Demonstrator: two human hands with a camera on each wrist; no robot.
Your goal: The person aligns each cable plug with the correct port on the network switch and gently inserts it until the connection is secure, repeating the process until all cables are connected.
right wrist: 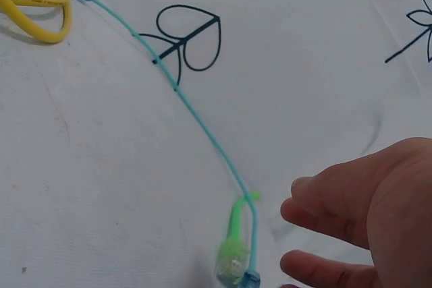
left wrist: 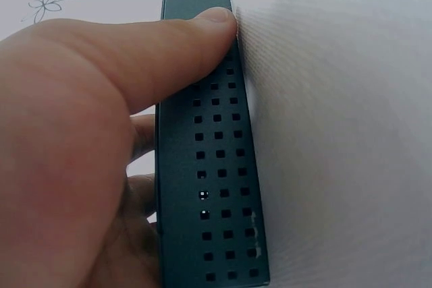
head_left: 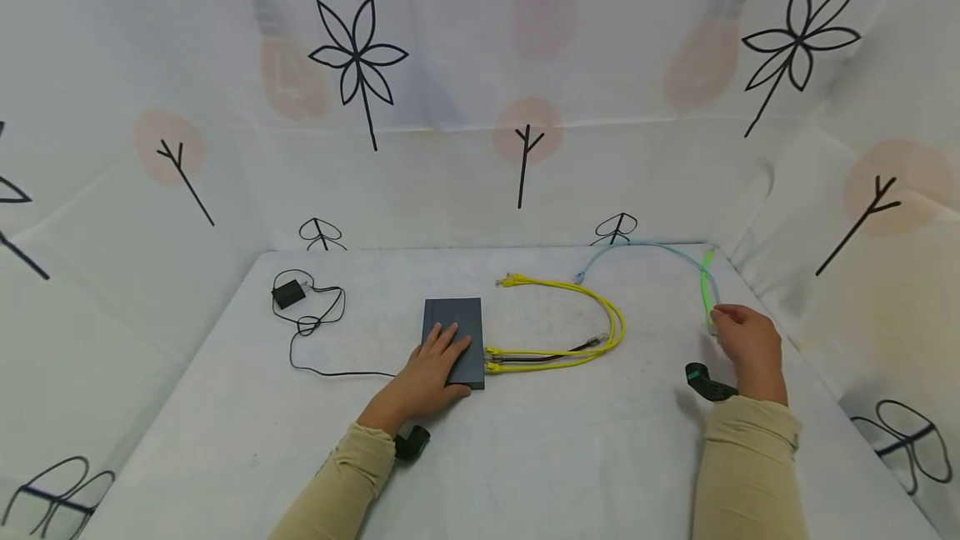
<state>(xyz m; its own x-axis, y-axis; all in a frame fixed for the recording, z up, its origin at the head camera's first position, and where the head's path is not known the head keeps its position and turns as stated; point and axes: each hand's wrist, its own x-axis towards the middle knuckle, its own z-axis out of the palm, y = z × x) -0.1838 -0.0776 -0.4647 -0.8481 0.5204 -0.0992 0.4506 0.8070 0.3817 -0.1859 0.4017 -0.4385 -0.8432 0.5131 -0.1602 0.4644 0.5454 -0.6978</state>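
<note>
My left hand (head_left: 431,369) lies over a dark network switch (head_left: 467,319), fingers spread on its top. In the left wrist view the thumb presses against the vented side of the switch (left wrist: 219,153). Yellow Ethernet cables (head_left: 618,319) and a short black cable (head_left: 551,357) run from its right side. At the right, my right hand (head_left: 750,348) has its fingertips close by a light blue Ethernet cable (right wrist: 196,119) and a short green cable (right wrist: 235,224). In the right wrist view the fingers are loosely bent, apart from both cables' clear plugs.
A black power adapter (head_left: 288,294) with a looped cord (head_left: 309,325) lies at the left, its cord running towards the switch. The white table (head_left: 570,457) ends at a patterned cloth backdrop (head_left: 450,173) behind and at both sides.
</note>
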